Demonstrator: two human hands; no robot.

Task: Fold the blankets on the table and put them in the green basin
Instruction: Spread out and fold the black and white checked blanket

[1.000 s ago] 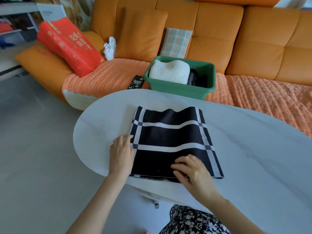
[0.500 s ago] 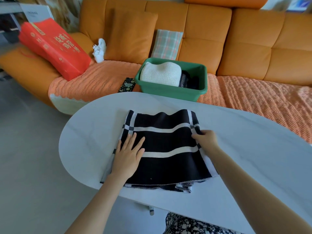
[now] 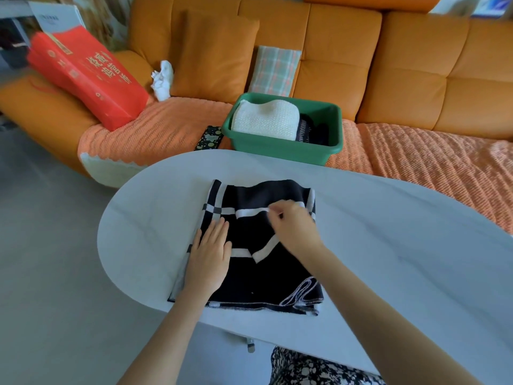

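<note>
Black blanket [image 3: 249, 276]: lies on the table's near edge, at its left end, partly folded, with white stripes.
Left hand [image 3: 209, 259]: flat, fingers straight, pressing down the blanket's left side on the table.
Right hand [image 3: 294, 226]: over the middle of the blanket, fingers curled and pinching a bit of its striped edge.
What changed: half a second ago the right hand held the blanket's right edge. Now it has pulled that side over toward the left, and one white stripe is bent into a point.
What that means: I think this fold is halfway done. The blanket has not gone in the basin yet.
Table [image 3: 388, 245]: white, with a rounded end.
Green basin [image 3: 280, 151]: just past the table's far edge, on the sofa seat. A folded white blanket [image 3: 265, 119] and something dark [image 3: 313, 132] are already inside.
Sofa [image 3: 333, 51]: orange, behind the table. A red bag [image 3: 88, 76] and a checked cloth [image 3: 273, 70] lean on it.
</note>
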